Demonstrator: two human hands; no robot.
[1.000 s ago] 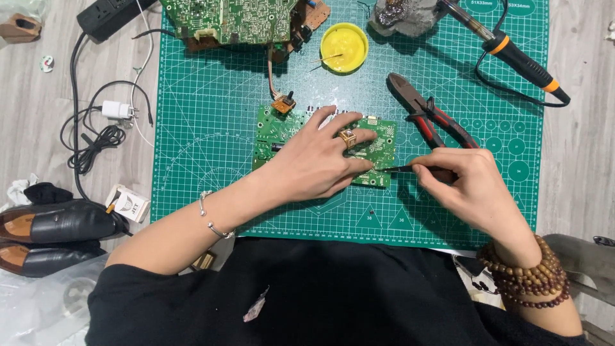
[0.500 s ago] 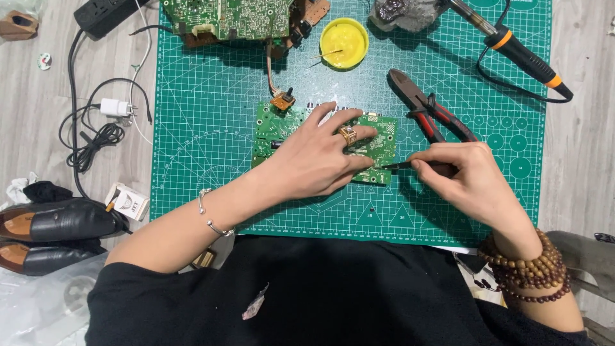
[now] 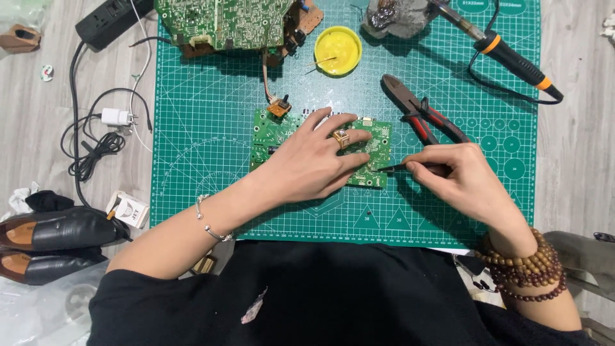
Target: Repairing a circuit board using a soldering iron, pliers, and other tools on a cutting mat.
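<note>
Left hand (image 3: 314,168) lies flat on a small green circuit board (image 3: 378,138). Right hand (image 3: 464,182) pinches a thin dark tool (image 3: 392,166), tip at the board's edge, pliers (image 3: 419,115) just beyond.

Electronics workbench: cutting mat (image 3: 211,128), soldering iron (image 3: 512,59)

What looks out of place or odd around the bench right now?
Two black leather shoes lie on the wooden floor beside the green cutting mat, near tangled black cables. On the mat itself, nothing looks spilled or damaged.
</note>
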